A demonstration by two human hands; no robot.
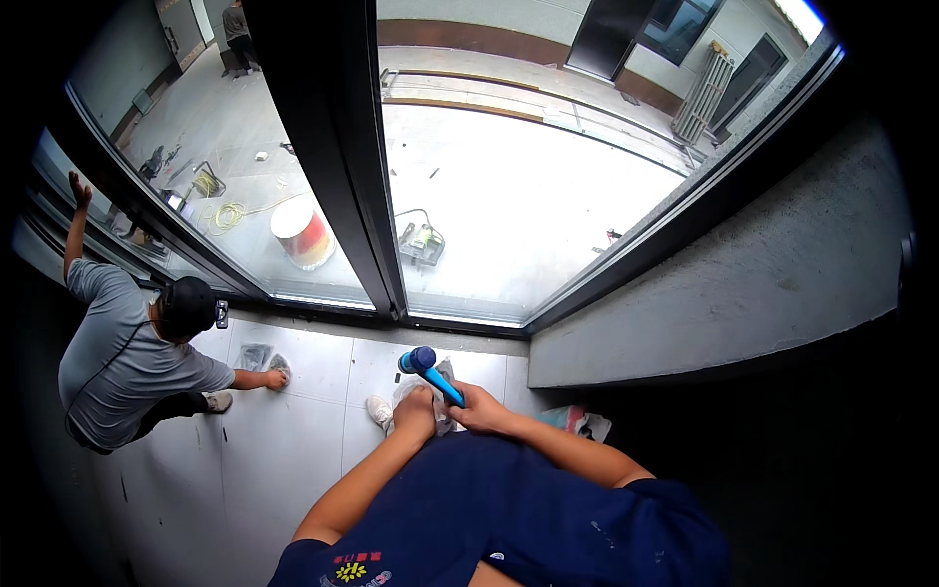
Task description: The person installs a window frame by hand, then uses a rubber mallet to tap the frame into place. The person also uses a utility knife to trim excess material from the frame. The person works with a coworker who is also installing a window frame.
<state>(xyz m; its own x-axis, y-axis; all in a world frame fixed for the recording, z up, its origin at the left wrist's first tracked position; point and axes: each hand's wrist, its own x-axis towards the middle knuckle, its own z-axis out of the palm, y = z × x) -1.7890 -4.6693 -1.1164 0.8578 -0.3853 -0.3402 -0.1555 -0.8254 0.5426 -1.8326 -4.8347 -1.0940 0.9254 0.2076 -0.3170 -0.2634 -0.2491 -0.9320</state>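
Observation:
My right hand [477, 407] is wrapped round the handle of a blue mallet [440, 382], low in front of my body. The mallet's dark and light blue head points up and to the left. Beside it, my left hand [416, 412] is closed on a crumpled clear plastic bag [403, 391]. Part of the bag spreads behind both hands, and what is inside it cannot be made out. A white shoe [379, 411] shows just left of my left hand.
Ahead stand tall glass panels in dark frames [386, 225]. A co-worker [137, 352] crouches at left, one hand raised, the other at a small grey bundle [280, 372]. A grey wall [724, 293] slopes right. Outside are a bucket [303, 233] and work lamp [421, 240].

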